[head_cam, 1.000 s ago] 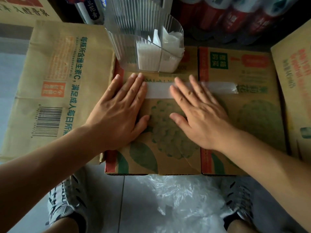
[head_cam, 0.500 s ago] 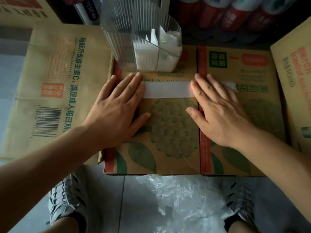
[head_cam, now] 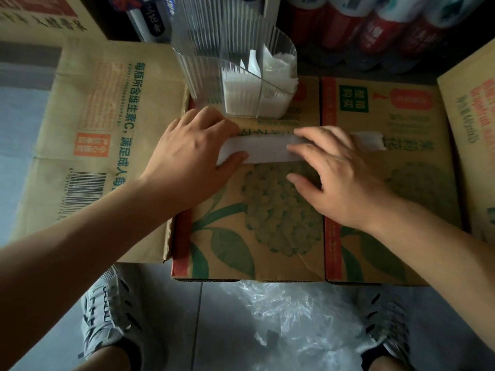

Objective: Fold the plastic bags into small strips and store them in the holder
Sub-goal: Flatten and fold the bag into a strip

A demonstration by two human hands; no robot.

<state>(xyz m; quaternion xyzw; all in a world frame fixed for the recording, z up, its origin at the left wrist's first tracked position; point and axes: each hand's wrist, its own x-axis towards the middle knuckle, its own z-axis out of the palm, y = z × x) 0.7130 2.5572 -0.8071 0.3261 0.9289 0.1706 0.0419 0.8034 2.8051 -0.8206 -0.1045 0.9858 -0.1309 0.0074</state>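
Observation:
A white plastic bag folded into a long strip (head_cam: 267, 148) lies across the printed cardboard box (head_cam: 267, 231). My left hand (head_cam: 187, 156) grips the strip's left end, with the fingers curled over it and the thumb under its near edge, which is lifted a little. My right hand (head_cam: 337, 178) presses flat on the strip's right half with straight fingers. The strip's far right end pokes out beyond that hand. Just behind the strip stands the clear ribbed holder (head_cam: 230, 49), with several folded white bags (head_cam: 251, 95) upright in its front compartments.
A flattened cardboard sheet (head_cam: 93, 124) lies to the left and another box (head_cam: 471, 111) to the right. Red-labelled bottles (head_cam: 375, 25) line the back. Loose clear plastic bags (head_cam: 294, 317) lie on the tiled floor between my shoes (head_cam: 107, 311).
My left hand went from lying flat to curling around the strip's left end and lifting it. My right hand slid right along the strip, then came back left toward its middle.

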